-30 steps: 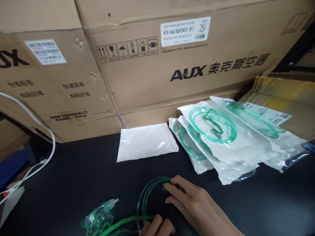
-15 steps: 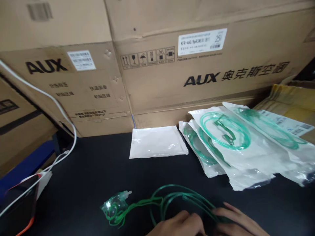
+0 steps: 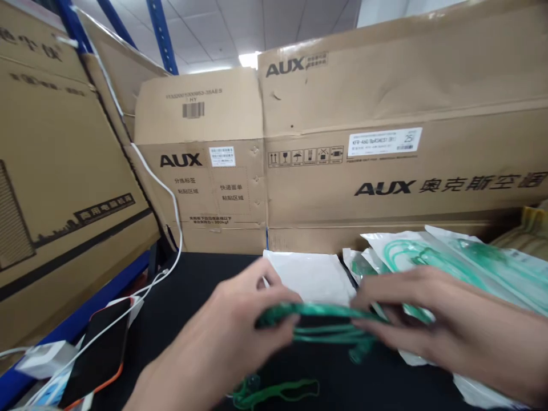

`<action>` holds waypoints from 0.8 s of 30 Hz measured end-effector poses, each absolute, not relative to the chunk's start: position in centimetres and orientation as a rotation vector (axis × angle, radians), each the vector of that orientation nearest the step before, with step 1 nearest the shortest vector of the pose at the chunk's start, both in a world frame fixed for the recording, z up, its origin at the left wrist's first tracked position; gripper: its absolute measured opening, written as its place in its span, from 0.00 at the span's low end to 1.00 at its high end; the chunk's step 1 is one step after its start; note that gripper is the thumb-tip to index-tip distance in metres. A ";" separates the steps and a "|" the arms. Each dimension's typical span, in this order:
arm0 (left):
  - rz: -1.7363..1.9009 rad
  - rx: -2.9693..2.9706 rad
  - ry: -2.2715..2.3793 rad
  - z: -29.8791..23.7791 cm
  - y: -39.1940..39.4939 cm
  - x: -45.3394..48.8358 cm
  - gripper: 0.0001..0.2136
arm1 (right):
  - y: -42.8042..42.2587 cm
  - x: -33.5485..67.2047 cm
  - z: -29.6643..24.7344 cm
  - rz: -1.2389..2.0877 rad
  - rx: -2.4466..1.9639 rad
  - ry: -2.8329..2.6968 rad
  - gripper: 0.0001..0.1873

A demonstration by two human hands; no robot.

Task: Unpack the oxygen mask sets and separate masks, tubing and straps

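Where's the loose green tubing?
In the head view, the loose green tubing is below centre, held between the left hand and right hand, above the black tabletop.

White packet [image 3: 310,275] and bagged tubing [image 3: 402,252] on black tabletop [image 3: 194,282]

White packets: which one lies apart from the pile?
The plain white packet, left of the pile across a dark gap; its visible face is blank, while piled packets show green tubing.
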State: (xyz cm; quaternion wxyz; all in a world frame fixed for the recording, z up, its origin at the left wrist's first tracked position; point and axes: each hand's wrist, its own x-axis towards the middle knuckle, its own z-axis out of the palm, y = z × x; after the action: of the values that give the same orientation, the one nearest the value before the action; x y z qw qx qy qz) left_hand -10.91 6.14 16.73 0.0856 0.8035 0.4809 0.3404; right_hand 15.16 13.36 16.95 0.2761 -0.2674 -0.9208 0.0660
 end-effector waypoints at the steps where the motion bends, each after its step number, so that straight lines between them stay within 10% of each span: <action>1: 1.063 2.408 1.519 17.1 6.6 -12.0 0.08 | 14.5 13.6 18.3 0.245 -0.725 -2.598 0.16; 5: 1.137 2.411 1.881 17.4 8.3 -16.6 0.07 | 18.7 6.8 19.0 0.173 -0.633 -2.548 0.07; 13: 0.620 2.168 2.110 7.0 9.0 -21.7 0.13 | 21.9 -0.3 7.3 0.141 -0.492 -2.727 0.19; 24: 0.538 2.108 2.020 2.5 10.5 -21.9 0.15 | 11.7 5.4 5.6 0.417 -0.639 -2.778 0.15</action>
State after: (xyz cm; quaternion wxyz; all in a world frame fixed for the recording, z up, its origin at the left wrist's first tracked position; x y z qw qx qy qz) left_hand -21.90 10.45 2.52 0.0863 0.7074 0.6779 0.1804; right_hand 5.37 11.67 5.57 0.1301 -0.2200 -0.9561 0.1437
